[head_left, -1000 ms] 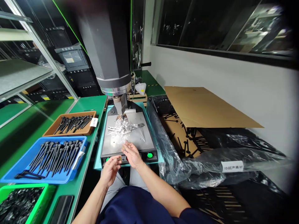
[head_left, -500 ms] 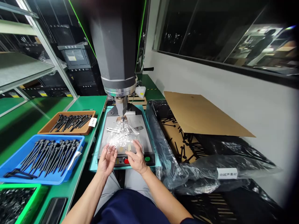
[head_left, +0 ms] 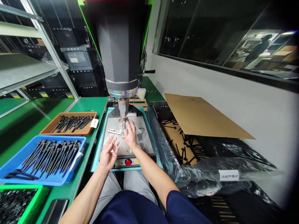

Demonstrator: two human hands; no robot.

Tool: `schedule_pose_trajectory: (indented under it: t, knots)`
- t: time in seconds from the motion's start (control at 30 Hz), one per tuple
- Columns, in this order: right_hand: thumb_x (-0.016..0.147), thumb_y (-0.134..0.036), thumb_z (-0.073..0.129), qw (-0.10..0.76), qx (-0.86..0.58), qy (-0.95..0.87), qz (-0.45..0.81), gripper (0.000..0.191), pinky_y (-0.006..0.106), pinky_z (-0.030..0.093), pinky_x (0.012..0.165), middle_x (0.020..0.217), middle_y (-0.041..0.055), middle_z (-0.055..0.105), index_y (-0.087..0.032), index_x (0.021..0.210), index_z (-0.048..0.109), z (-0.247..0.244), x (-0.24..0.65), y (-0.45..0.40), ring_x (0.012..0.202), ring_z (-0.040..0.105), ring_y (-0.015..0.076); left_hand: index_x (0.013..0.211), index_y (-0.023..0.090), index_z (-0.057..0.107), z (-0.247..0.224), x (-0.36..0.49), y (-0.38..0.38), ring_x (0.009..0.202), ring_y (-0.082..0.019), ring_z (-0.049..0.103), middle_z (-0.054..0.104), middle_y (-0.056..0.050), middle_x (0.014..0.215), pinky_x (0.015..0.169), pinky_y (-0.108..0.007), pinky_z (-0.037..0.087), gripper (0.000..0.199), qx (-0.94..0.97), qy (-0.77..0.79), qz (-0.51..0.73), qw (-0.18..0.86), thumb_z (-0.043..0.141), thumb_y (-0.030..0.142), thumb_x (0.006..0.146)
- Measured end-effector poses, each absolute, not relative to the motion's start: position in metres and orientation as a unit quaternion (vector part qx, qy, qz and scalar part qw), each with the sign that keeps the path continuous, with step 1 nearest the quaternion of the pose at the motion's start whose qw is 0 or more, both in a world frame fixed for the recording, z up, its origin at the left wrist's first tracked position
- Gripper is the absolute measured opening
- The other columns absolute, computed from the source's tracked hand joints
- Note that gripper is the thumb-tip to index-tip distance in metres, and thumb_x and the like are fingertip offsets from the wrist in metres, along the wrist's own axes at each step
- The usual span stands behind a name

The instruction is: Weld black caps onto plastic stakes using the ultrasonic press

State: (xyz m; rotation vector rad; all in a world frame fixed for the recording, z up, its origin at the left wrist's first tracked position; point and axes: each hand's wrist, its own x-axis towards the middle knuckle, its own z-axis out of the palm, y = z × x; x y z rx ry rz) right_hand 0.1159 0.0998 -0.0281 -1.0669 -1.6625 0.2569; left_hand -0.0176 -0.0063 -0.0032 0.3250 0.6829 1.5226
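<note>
- Just ahead of my right hand (head_left: 131, 137), a dark part (head_left: 125, 120) stands upright beneath the press's metal tool tip (head_left: 123, 109), probably set there to line up with it.
- About both hands, clear plastic film (head_left: 143, 141) lies crinkled over the flat steel plate (head_left: 108, 141) and the metal bracket (head_left: 114, 131), its transparency presumably leaving the part visible.
- My right hand is unclenched, fingers stretched forward beside the part; whether they press on the film, I cannot tell.
- Nearer my body, my left hand (head_left: 109, 155) curls with film at its fingertips, perhaps to steady the edge; I cannot tell whether they pinch it.
- Below my hands, the red button (head_left: 128, 162) sits on the front panel, likely placed for quick reach.
- Left of my left hand, the blue tray (head_left: 63, 180) keeps black long-stemmed parts roughly side by side, seemingly for easy picking; the brown tray (head_left: 67, 133) lies beyond it.
- Right of my right hand, a cardboard sheet (head_left: 205, 118) partly covers more black parts, maybe as a shield.
</note>
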Motion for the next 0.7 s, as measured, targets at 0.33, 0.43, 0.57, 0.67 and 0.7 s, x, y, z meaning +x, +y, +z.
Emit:
schedule_pose_trajectory:
  t: [0.33,0.43,0.57,0.67,0.7]
  knots:
    - [0.085,-0.025,0.054,0.451,-0.528,-0.697,0.181,0.027,0.035,0.041,0.103,0.115,0.0148,0.063,-0.014,0.107,0.067,0.019,0.113,0.161,0.115,0.056,0.0251,0.139,0.033,0.044,0.019,-0.026,0.024,0.100,-0.019,0.069,0.063,-0.009,0.128,0.074,-0.025,0.059,0.064,0.186,0.312,0.691,0.625,0.066,0.011,0.082]
    - [0.085,-0.027,0.057,0.443,-0.540,-0.693,0.181,0.021,0.035,0.042,0.099,0.110,0.0131,0.064,-0.016,0.100,0.065,0.027,0.113,0.163,0.111,0.056,0.0252,0.142,0.035,0.038,0.025,-0.026,0.032,0.098,-0.018,0.070,0.063,-0.009,0.128,0.076,-0.025,0.058,0.070,0.188,0.294,0.698,0.625,0.065,0.009,0.083]
    - [0.084,-0.031,0.058,0.448,-0.549,-0.686,0.162,0.022,0.040,0.039,0.101,0.114,0.0151,0.060,-0.016,0.100,0.060,0.034,0.112,0.158,0.113,0.053,0.0280,0.143,0.037,0.033,0.032,-0.027,0.042,0.098,-0.017,0.070,0.062,-0.009,0.131,0.079,-0.026,0.058,0.073,0.195,0.270,0.700,0.631,0.064,0.009,0.084]
    - [0.080,-0.037,0.065,0.443,-0.572,-0.671,0.160,0.023,0.040,0.040,0.097,0.105,0.0137,0.060,-0.017,0.090,0.059,0.037,0.115,0.153,0.107,0.054,0.0288,0.143,0.039,0.031,0.033,-0.029,0.050,0.099,-0.017,0.069,0.060,-0.008,0.133,0.080,-0.025,0.057,0.074,0.205,0.254,0.696,0.640,0.065,0.010,0.083]
    - [0.078,-0.039,0.067,0.441,-0.578,-0.666,0.166,0.024,0.040,0.041,0.095,0.101,0.0123,0.060,-0.018,0.085,0.057,0.036,0.116,0.151,0.104,0.054,0.0284,0.144,0.039,0.030,0.032,-0.030,0.053,0.098,-0.016,0.070,0.060,-0.008,0.134,0.079,-0.025,0.057,0.075,0.207,0.252,0.694,0.642,0.065,0.011,0.084]
